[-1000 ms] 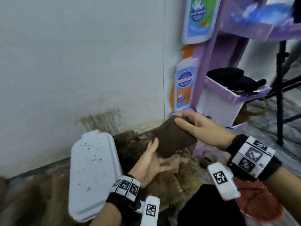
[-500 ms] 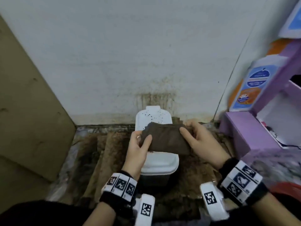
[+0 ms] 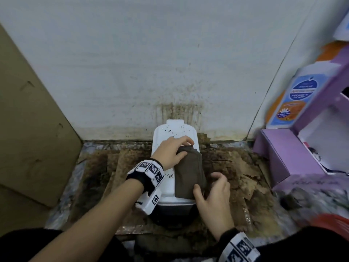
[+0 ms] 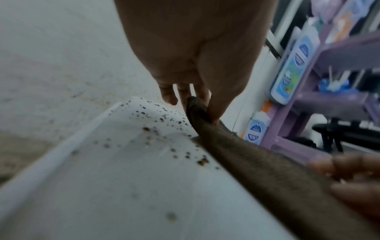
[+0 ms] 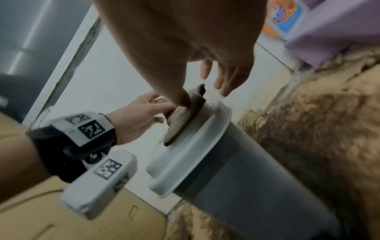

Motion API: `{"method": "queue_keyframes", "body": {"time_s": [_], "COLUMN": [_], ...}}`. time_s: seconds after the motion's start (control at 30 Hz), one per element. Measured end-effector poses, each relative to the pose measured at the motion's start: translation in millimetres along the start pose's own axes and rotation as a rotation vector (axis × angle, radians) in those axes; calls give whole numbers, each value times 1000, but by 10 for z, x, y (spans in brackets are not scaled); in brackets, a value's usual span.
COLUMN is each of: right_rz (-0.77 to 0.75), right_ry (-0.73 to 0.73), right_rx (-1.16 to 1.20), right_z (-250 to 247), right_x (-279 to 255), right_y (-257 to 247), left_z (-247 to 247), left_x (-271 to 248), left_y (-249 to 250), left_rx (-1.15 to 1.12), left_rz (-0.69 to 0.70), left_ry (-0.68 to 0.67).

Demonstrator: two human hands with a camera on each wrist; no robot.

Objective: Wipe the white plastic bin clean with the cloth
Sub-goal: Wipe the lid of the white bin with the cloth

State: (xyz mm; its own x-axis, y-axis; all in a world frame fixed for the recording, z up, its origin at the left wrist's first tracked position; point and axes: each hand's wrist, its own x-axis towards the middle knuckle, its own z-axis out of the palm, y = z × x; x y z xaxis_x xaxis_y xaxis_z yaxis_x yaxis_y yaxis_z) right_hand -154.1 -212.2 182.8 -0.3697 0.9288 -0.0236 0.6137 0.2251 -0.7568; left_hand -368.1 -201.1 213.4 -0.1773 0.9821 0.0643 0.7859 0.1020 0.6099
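Note:
The white bin lid (image 3: 164, 136), speckled with brown spots, tops a grey bin body (image 5: 246, 186) against the wall. A folded brown cloth (image 3: 188, 173) lies lengthwise on the lid's right half. My left hand (image 3: 171, 152) is at the cloth's far end. In the left wrist view, the thumb and fingers of this hand (image 4: 197, 105) pinch that end of the cloth (image 4: 257, 170) above the spotted lid (image 4: 123, 170). My right hand (image 3: 213, 190) is at the near end. Its thumb touches the cloth (image 5: 183, 123), and its fingers are spread off the right edge.
A cardboard sheet (image 3: 28, 138) leans at the left. A purple shelf unit (image 3: 283, 159) with bottles stands at the right. The wall (image 3: 179, 108) behind the bin is stained brown. Torn, dirty cardboard (image 3: 243, 173) covers the floor around the bin.
The cloth was held up between both hands over the lid; it now lies flat on the lid. My left hand went to its far end, my right to its near end.

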Motion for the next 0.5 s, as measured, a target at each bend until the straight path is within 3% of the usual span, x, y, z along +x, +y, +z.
{"method": "queue_keyframes", "body": {"time_s": [0.1, 0.23, 0.3, 0.4, 0.5], "right_rz": [-276, -549, -560, -575, -576], "right_ry": [47, -146, -223, -228, -231], "right_rx": [-212, -391, -452, -496, -509], "right_z": [21, 169, 246, 289, 320], "right_x": [96, 326, 418, 539, 771], "right_y": [-96, -136, -117, -130, -151], "left_z": [-23, -7, 73, 259, 371], "left_x": [-66, -454, -702, -971, -1066], "left_y": [-67, -254, -386, -531, -531], "left_rx": [186, 181, 55, -192, -202], "left_rz": [-1, -152, -277, -361, -396], "left_ry": [98, 257, 207, 22, -78]}}
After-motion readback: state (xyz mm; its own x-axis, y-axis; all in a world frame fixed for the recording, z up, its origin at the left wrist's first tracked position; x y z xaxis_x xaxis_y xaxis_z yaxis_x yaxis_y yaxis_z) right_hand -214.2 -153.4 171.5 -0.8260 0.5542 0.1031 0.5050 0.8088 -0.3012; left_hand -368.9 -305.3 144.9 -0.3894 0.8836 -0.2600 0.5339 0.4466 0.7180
